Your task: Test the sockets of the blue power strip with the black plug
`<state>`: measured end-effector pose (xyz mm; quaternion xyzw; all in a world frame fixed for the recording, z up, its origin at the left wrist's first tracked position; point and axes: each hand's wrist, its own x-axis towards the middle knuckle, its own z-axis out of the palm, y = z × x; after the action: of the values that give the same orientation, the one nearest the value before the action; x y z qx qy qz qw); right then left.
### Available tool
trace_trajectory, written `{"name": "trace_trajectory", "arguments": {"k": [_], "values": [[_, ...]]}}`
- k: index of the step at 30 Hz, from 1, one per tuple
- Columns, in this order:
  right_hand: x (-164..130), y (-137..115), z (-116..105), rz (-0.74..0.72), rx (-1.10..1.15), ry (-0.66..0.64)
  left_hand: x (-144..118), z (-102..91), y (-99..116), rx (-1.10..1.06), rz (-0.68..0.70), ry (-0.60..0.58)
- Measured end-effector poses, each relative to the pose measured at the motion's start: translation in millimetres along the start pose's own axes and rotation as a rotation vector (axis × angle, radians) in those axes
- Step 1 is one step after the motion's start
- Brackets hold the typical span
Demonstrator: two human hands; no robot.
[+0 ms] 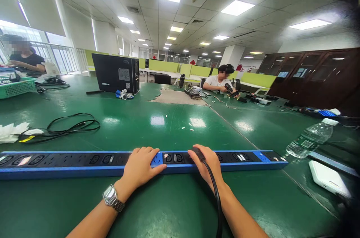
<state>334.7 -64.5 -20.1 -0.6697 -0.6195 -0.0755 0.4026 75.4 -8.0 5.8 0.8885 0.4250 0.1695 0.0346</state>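
A long blue-and-black power strip (75, 160) lies across the table in front of me, its sockets facing up. My left hand (140, 164) is laid over it left of the middle, fingers curled at the far edge and thumb along the near side. To the right, my right hand (209, 164) grips a black plug (198, 153) between thumb and fingers, just over the sockets. Its black cord (216, 189) runs down past my wrist toward the bottom edge. The plug's front end is hidden, so I cannot tell whether it sits in a socket.
On the right are a tilted plastic bottle (312, 138) and a white box-like device (329, 178). A coiled black cable (70, 123) lies left, beyond the strip. Farther back stand a black computer case (112, 73) and a green basket (17, 88). Two other people sit around the table.
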Motion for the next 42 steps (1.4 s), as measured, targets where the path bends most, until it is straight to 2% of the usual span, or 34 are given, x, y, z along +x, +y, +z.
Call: {"name": "trace_trajectory", "arguments": {"k": [9, 23, 34, 42], "values": [[0.7, -1.0, 4.5, -0.040, 0.003, 0.033, 0.5, -0.6, -0.5, 0.004, 0.001, 0.011], [0.8, -10.0, 2.3, 0.037, -0.007, 0.047, -0.2, -0.8, 0.1, 0.014, 0.001, 0.016], [2.2, -5.3, -0.4, 0.097, 0.067, 0.016, -0.2, -2.7, 0.8, 0.011, -0.005, -0.020], [1.1, -8.9, 1.1, 0.016, 0.028, 0.020, 0.0, -2.8, 1.2, 0.013, 0.002, -0.012]]}}
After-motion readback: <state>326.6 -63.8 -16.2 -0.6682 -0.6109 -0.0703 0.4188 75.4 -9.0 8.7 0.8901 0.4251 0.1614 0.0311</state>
